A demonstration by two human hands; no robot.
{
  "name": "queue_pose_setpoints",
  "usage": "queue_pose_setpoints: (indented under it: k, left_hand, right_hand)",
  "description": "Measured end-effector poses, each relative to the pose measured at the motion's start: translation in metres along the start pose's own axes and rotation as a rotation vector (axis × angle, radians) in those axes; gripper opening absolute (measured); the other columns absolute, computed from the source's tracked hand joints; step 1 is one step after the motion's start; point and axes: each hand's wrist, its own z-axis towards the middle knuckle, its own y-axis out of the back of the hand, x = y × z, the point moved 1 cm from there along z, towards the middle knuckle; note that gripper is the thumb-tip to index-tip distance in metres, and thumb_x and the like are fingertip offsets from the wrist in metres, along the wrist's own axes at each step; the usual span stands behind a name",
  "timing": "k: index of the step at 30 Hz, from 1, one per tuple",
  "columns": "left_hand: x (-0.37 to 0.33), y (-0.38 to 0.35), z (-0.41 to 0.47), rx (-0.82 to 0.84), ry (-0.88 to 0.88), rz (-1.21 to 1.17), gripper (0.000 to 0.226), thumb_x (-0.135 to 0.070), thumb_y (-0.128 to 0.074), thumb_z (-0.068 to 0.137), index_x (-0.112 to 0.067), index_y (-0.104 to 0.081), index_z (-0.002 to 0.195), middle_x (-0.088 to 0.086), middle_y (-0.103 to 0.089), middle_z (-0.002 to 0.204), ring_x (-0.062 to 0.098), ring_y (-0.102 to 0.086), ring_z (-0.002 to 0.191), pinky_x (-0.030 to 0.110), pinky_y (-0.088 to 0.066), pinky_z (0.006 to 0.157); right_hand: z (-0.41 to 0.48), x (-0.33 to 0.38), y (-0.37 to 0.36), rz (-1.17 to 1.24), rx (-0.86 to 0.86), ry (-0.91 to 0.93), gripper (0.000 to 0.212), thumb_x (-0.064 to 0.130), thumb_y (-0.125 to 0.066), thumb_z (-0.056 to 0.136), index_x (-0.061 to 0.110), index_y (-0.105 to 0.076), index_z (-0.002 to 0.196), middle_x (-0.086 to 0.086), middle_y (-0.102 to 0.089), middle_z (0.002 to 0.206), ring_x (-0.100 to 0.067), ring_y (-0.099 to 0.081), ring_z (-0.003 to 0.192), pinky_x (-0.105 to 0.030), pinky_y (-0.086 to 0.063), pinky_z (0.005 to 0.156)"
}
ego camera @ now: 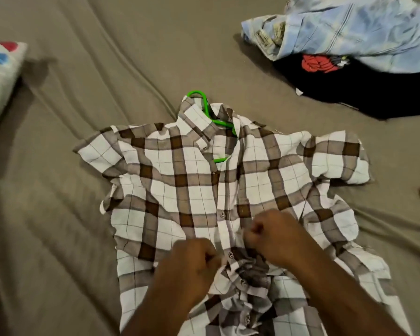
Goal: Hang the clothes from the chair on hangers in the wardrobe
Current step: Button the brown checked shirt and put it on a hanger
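Note:
A white and brown plaid shirt (179, 180) lies flat on the bed, front up, with a green hanger (205, 103) inside it; the hook sticks out past the collar. My left hand (192, 265) pinches the left edge of the button placket low on the shirt. My right hand (274, 234) pinches the right edge beside it, near a button. The fabric bunches below both hands.
A taupe bedsheet (83, 93) covers the bed. At the back right lie a light blue shirt (349, 27) and a black garment with a red print (361, 88). A white pillow with coloured shapes (0, 76) sits at the left edge.

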Motion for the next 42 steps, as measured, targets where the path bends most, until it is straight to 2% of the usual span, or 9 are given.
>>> queue_pose_setpoints:
  k: [3, 5, 8, 15, 20, 25, 27, 31, 42]
  left_hand:
    - [-0.023, 0.022, 0.031, -0.285, -0.022, -0.102, 0.023, -0.039, -0.053, 0.102, -0.028, -0.064, 0.084, -0.009, -0.065, 0.076, 0.002, -0.06, 0.065, 0.012, -0.043, 0.054]
    - [-0.035, 0.029, 0.063, -0.497, -0.097, -0.188, 0.012, -0.029, -0.055, 0.102, -0.023, -0.065, 0.098, -0.008, -0.066, 0.091, 0.005, -0.061, 0.079, 0.014, -0.046, 0.065]
    - [-0.034, 0.023, 0.106, -0.65, -0.166, -0.228, 0.015, -0.019, -0.055, 0.101, -0.02, -0.062, 0.114, 0.001, -0.06, 0.113, 0.015, -0.06, 0.098, 0.032, -0.053, 0.083]
    - [0.008, -0.006, 0.123, -0.703, -0.153, -0.251, 0.03, -0.027, -0.067, 0.093, -0.025, -0.055, 0.121, -0.003, -0.059, 0.105, 0.013, -0.06, 0.089, 0.036, -0.055, 0.076]
    - [0.008, -0.009, 0.124, -0.741, -0.165, -0.285, 0.019, -0.035, -0.067, 0.094, -0.028, -0.062, 0.112, -0.006, -0.057, 0.1, 0.006, -0.057, 0.08, 0.026, -0.05, 0.068]
    - [0.006, -0.007, 0.127, -0.711, -0.053, -0.328, 0.017, -0.029, -0.064, 0.096, -0.025, -0.069, 0.112, -0.009, -0.056, 0.102, 0.001, -0.051, 0.075, 0.005, -0.035, 0.063]
    - [0.008, -0.004, 0.13, -0.667, -0.015, -0.422, 0.014, -0.029, -0.065, 0.096, -0.026, -0.07, 0.109, -0.009, -0.06, 0.104, -0.002, -0.056, 0.078, 0.003, -0.042, 0.071]
    - [0.014, 0.003, 0.133, -0.553, 0.012, -0.685, 0.005, -0.036, -0.066, 0.096, -0.034, -0.07, 0.099, -0.009, -0.074, 0.098, 0.009, -0.07, 0.091, 0.036, -0.06, 0.086]
    - [0.015, 0.01, 0.136, -0.503, 0.024, -0.76, 0.01, -0.029, -0.066, 0.097, -0.022, -0.073, 0.1, -0.004, -0.075, 0.083, 0.013, -0.073, 0.081, 0.042, -0.061, 0.084]
  right_hand:
    - [0.02, 0.026, 0.008, 0.244, -0.295, 0.081, 0.021, 0.034, -0.062, 0.096, 0.025, -0.063, 0.077, 0.011, -0.062, 0.07, 0.003, -0.055, 0.062, -0.011, -0.033, 0.051]
    - [0.041, 0.044, 0.004, 0.332, -0.429, 0.165, 0.01, 0.03, -0.064, 0.096, 0.023, -0.067, 0.09, 0.013, -0.062, 0.078, 0.002, -0.055, 0.067, -0.008, -0.036, 0.056]
    - [0.076, 0.053, -0.008, 0.38, -0.529, 0.181, 0.008, 0.025, -0.068, 0.094, 0.018, -0.066, 0.097, 0.008, -0.065, 0.085, -0.006, -0.06, 0.074, -0.02, -0.049, 0.065]
    - [0.099, 0.04, -0.026, 0.369, -0.618, 0.021, 0.017, 0.027, -0.073, 0.088, 0.021, -0.061, 0.098, -0.001, -0.065, 0.091, -0.014, -0.063, 0.075, -0.036, -0.057, 0.068]
    - [0.089, 0.038, -0.022, 0.662, -0.638, 0.063, 0.01, 0.019, -0.066, 0.092, 0.02, -0.071, 0.101, 0.01, -0.07, 0.088, 0.0, -0.064, 0.074, -0.013, -0.05, 0.06]
    - [0.087, 0.044, -0.026, 0.734, -0.484, 0.181, 0.007, 0.022, -0.068, 0.094, 0.024, -0.072, 0.099, 0.011, -0.07, 0.096, 0.0, -0.065, 0.088, -0.013, -0.053, 0.073]
    - [0.091, 0.045, -0.033, 0.71, -0.476, 0.157, 0.006, 0.023, -0.068, 0.094, 0.023, -0.071, 0.098, 0.01, -0.07, 0.094, -0.001, -0.065, 0.087, -0.016, -0.052, 0.073]
    - [0.094, 0.043, -0.037, 0.801, -0.471, 0.142, 0.007, 0.024, -0.069, 0.095, 0.026, -0.071, 0.101, 0.013, -0.07, 0.094, 0.003, -0.065, 0.087, -0.006, -0.048, 0.067]
    - [0.093, 0.042, -0.038, 1.042, -0.412, 0.145, 0.015, 0.016, -0.077, 0.089, 0.017, -0.078, 0.104, 0.006, -0.077, 0.093, -0.004, -0.073, 0.087, -0.013, -0.055, 0.07]
